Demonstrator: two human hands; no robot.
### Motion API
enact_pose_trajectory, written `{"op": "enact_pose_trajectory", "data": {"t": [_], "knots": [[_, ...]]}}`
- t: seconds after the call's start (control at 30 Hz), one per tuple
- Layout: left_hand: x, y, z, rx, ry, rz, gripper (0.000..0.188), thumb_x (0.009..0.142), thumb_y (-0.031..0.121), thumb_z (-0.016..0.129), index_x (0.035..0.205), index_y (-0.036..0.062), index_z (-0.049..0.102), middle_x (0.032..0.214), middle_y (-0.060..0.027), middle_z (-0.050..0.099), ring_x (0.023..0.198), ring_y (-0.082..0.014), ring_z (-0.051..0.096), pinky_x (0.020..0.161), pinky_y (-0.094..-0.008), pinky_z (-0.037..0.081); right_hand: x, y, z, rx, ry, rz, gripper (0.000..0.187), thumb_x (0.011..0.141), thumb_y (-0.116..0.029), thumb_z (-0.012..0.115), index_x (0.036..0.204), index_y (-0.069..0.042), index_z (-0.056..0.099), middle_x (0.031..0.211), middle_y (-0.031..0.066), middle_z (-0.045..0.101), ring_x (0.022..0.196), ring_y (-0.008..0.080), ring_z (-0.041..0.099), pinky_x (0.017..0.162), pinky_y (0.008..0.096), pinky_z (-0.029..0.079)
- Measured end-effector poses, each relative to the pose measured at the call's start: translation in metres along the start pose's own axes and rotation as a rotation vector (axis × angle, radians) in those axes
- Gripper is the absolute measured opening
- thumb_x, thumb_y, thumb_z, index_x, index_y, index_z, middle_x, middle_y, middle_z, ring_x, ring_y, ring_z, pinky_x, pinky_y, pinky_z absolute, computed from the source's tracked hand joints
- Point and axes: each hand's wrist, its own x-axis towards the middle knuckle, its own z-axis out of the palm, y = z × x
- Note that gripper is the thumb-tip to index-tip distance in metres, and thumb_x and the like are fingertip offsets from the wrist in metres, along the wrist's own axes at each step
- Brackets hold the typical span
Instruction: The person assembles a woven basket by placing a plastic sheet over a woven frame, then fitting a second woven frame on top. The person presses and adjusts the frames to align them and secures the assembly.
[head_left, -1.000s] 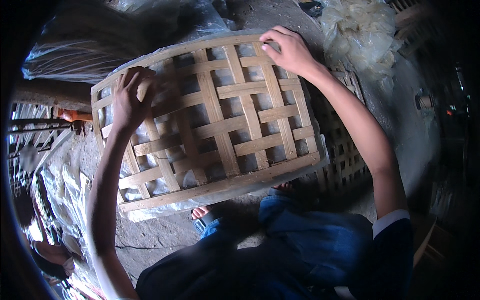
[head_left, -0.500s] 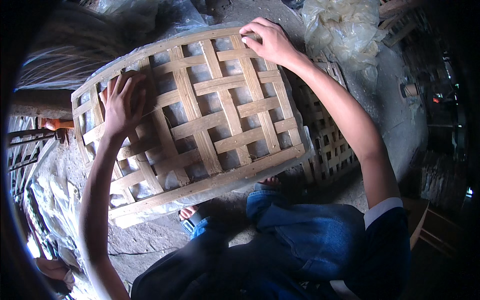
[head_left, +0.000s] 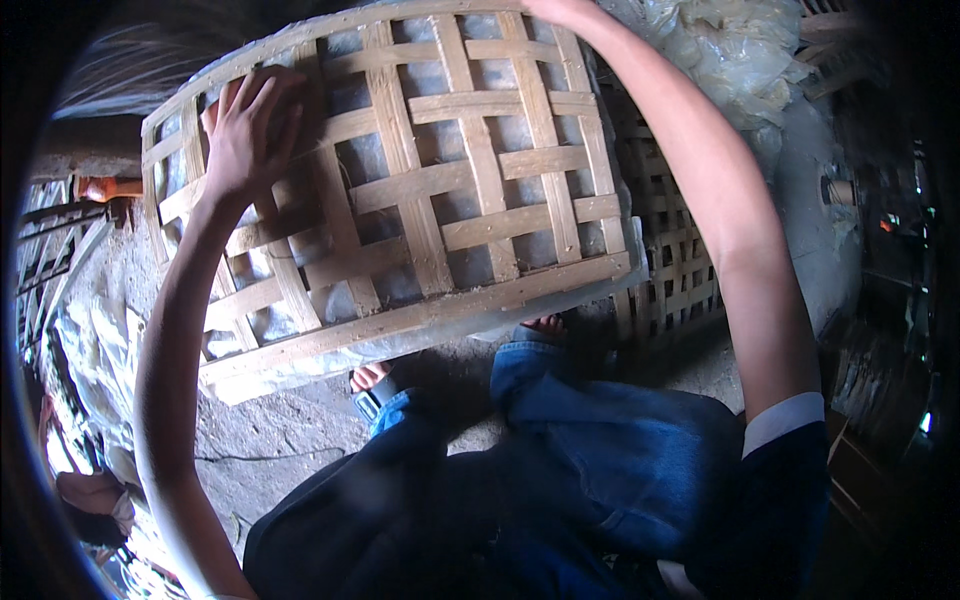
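Note:
A large panel of flat woven wooden or bamboo slats (head_left: 480,195) lies before me, framed by straight strips, with clear plastic sheeting (head_left: 330,362) showing beneath it and at its near edge. My left hand (head_left: 250,130) is on the panel's left part, its fingers bent over the slats and closed on them; the fingertips are partly hidden. My right hand (head_left: 556,10) is at the far right corner of the panel, at the picture's upper edge. Its fingers are mostly cut off there, so their grip does not show.
Another slatted panel (head_left: 680,270) stands behind, under my right forearm. Crumpled plastic (head_left: 725,65) lies at the far right, with a small spool (head_left: 840,191) near it. More plastic (head_left: 95,350) is at the left. My feet (head_left: 370,376) are just below the panel's near edge.
The whole view has shifted, so the panel, my feet and both hands sit higher in the picture. My right hand, earlier seen pinching the panel's far rim, is now mostly cut off.

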Motion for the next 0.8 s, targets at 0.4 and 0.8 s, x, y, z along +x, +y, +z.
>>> {"op": "enact_pose_trajectory", "data": {"t": [0.4, 0.8], "knots": [[-0.004, -0.01, 0.004, -0.002, 0.014, 0.028, 0.037, 0.097, 0.03, 0.066, 0.133, 0.0253, 0.064, 0.133, -0.002, 0.063, 0.128, -0.0324, 0.055, 0.102, -0.0587, 0.041, -0.14, -0.146, -0.037, 0.179, -0.269, -0.505, 0.01, 0.095, -0.022, 0.073, 0.101, -0.014, 0.077, 0.103, 0.0018, 0.07, 0.102, 0.0183, 0.069, 0.097, 0.0384, 0.056], [-0.008, -0.019, 0.004, 0.083, -0.027, 0.035, 0.039, 0.099, 0.026, 0.061, 0.138, 0.019, 0.062, 0.136, -0.0084, 0.061, 0.126, -0.0373, 0.055, 0.105, -0.0546, 0.041, -0.221, -0.212, -0.042, 0.078, -0.688, -0.388, 0.021, 0.079, -0.032, 0.084, 0.078, -0.013, 0.075, 0.081, -0.0018, 0.059, 0.087, 0.0184, 0.053, 0.086, 0.036, 0.036]]}}
